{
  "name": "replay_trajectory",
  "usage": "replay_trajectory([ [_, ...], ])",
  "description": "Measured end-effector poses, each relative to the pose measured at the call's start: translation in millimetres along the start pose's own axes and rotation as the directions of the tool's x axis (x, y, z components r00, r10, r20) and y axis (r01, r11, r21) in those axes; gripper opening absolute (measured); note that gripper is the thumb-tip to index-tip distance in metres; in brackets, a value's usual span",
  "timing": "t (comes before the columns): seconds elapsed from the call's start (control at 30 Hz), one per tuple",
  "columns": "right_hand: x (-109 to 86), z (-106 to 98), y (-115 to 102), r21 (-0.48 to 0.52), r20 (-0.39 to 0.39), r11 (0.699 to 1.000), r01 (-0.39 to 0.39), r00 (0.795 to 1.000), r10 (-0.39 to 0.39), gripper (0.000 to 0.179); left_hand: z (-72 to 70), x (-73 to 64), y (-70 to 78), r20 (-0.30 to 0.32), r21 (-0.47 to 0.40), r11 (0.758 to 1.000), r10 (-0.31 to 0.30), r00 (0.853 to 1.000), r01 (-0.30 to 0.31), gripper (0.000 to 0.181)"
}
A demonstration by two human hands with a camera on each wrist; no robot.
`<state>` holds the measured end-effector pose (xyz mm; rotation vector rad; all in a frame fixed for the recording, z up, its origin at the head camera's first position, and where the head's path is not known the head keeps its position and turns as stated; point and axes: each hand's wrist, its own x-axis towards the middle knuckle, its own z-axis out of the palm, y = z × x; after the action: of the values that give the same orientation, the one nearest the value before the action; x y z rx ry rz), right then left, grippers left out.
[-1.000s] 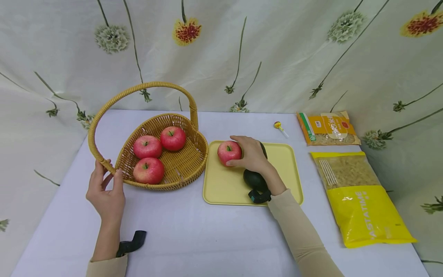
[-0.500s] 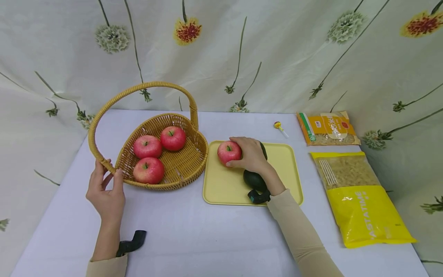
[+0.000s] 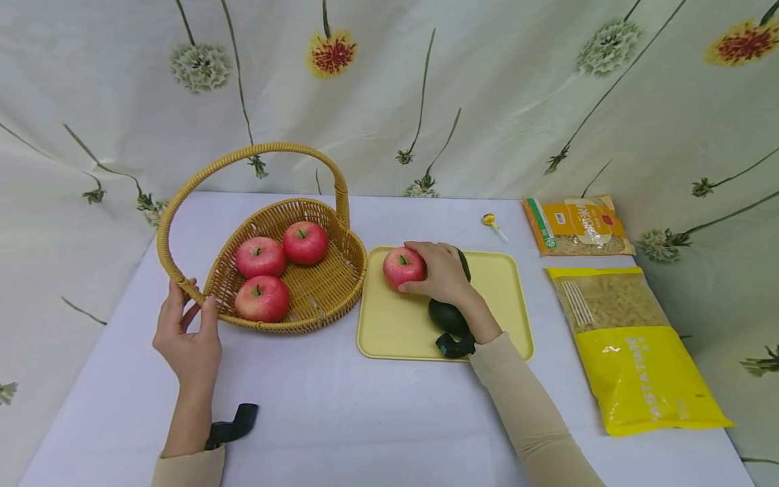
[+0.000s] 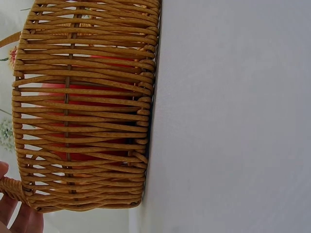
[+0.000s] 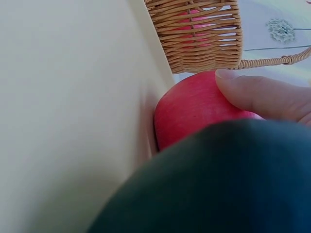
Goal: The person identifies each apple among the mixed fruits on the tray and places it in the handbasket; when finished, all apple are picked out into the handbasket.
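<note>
My left hand (image 3: 190, 345) grips the near foot of the handle on a wicker basket (image 3: 322, 297); in the left wrist view its fingers (image 4: 30, 221) wrap that handle's foot. Inside the basket lie three red apples (image 3: 263, 299). On a yellow tray (image 3: 389, 338) to the right, my right hand (image 3: 447, 274) holds another red apple (image 3: 402, 267) between thumb and fingers. The right wrist view shows the thumb (image 5: 257, 92) pressed on this apple, which sits low at the tray surface. A dark green, smooth, rounded thing (image 3: 447, 316) lies under the right wrist, partly hidden by the hand.
Behind the tray lies a lollipop (image 3: 494, 226). At the right are an orange packet (image 3: 581, 226) and a large yellow pasta bag (image 3: 639, 358). A flowered cloth (image 3: 377, 101) hangs behind the white-covered table (image 3: 341, 419).
</note>
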<state>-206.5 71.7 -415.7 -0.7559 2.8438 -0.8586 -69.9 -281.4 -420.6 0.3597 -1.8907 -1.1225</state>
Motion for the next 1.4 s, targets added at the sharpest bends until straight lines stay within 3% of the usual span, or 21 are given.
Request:
replay_trajectory([
  [0.23,0.2,-0.4,-1.1,0.004,0.000,1.000,-0.005,1.000,0.005,0.079,-0.6,-2.3,18.6,0.001,-0.006,1.000,0.013,1.000,-0.013,0.053],
  [0.57,-0.2,-0.5,-3.4,0.000,-0.030,1.000,0.007,1.000,-0.007,0.077,-1.7,1.0,-5.3,0.008,0.000,1.000,0.000,1.000,0.000,0.056],
  [0.7,-0.2,0.1,-3.3,0.002,-0.042,1.000,0.017,0.999,-0.017,0.076,-2.6,0.7,-6.8,0.019,0.001,1.000,-0.001,1.000,0.001,0.055],
  [0.83,-0.7,0.9,-3.0,0.002,-0.053,1.000,0.024,0.998,-0.024,0.076,-1.0,-0.8,6.3,0.007,0.019,1.000,-0.016,1.000,0.016,0.053],
  [0.97,-1.2,0.6,-3.2,0.010,-0.063,0.999,0.031,0.998,-0.030,0.075,-0.1,-0.2,2.7,0.005,0.027,0.999,-0.020,1.000,0.020,0.053],
  [1.03,-1.3,0.0,-3.3,0.022,-0.070,0.999,0.037,0.997,-0.035,0.075,-0.9,0.8,-5.5,0.014,0.021,1.000,-0.014,1.000,0.014,0.054],
  [1.17,-1.3,-1.0,-3.1,0.062,-0.099,0.996,0.060,0.994,-0.053,0.074,-2.3,1.5,-7.9,0.032,-0.002,1.000,-0.001,1.000,0.001,0.054],
  [1.4,-2.3,-2.9,-4.0,0.231,-0.172,0.966,0.116,0.982,-0.077,0.075,-2.3,0.9,-8.1,0.025,-0.005,1.000,-0.006,1.000,0.006,0.056],
])
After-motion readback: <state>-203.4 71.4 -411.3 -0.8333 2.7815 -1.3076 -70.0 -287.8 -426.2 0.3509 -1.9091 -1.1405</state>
